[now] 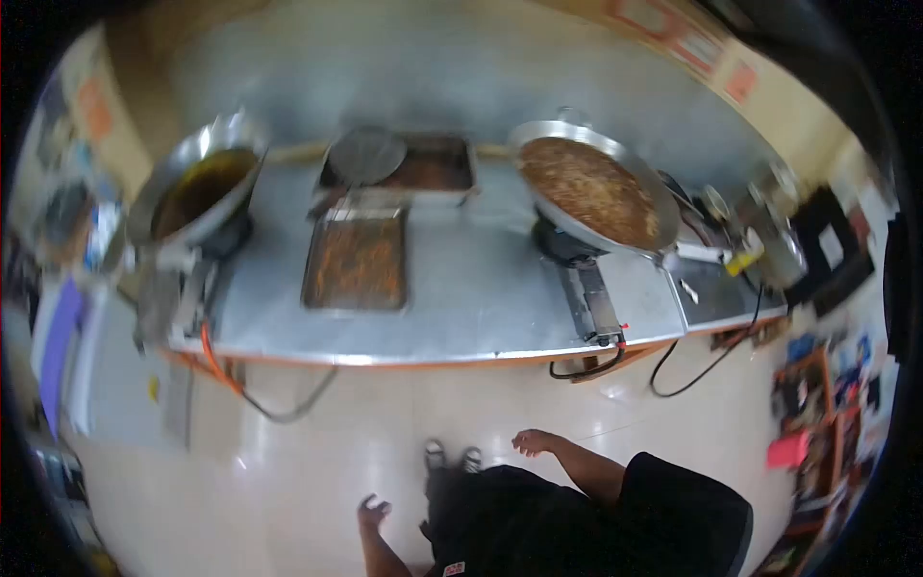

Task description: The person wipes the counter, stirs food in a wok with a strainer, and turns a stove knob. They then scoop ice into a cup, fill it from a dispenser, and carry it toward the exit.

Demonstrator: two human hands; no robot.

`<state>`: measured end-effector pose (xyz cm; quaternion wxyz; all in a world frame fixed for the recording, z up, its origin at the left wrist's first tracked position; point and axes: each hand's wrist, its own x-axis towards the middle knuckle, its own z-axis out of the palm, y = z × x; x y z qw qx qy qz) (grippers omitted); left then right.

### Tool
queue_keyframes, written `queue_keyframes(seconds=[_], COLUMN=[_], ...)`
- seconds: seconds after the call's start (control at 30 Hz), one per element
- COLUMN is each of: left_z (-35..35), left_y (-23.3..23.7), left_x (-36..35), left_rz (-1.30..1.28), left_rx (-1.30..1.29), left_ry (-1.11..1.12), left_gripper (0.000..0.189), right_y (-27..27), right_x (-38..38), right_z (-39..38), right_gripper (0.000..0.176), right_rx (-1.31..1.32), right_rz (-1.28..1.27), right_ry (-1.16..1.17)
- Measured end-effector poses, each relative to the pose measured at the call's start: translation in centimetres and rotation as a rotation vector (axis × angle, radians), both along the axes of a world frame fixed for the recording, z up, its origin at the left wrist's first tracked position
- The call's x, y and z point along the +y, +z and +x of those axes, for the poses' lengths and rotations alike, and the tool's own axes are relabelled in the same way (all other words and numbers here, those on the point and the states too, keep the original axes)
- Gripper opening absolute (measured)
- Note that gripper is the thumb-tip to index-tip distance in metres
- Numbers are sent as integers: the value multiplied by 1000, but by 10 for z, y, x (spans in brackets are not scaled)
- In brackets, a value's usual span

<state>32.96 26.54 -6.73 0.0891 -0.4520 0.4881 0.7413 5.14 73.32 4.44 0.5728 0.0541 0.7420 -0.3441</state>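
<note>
My left hand (374, 511) hangs low over the floor, thumb and fingers apart, with nothing in it. Held out in front of my body, my right hand (532, 442) is also free, its fingers loosely bent and slightly blurred. Both hands are well away from the metal worktop (461, 298). Across it stands a large wok (663, 207) of brown, bubbling-looking food (591, 192) on a burner. A rectangular tray (307, 288) with orange-brown pieces (356, 260) lies left of the middle.
At the left is another wok (144, 207) with dark oil. Behind the tray, a round strainer (367, 156) rests over a deeper pan (471, 168). Hoses (298, 409) hang from the worktop's front edge to the floor. A cluttered shelf (827, 452) stands at the right.
</note>
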Motion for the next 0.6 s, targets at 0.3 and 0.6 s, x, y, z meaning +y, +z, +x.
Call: queue_keyframes(seconds=[0.3,0.6], left_z=[-208,-327], left_y=[144,156], left_x=[58,319], left_rz=[232,-116], left_rx=[8,-140], left_ry=[-523,-1451], left_gripper=[25,25], right_y=[60,-222], right_x=[2,253], right_z=[34,247], right_gripper=[31,30], right_rx=[340,95], right_rz=[-290,212], right_ry=[-533,-1079])
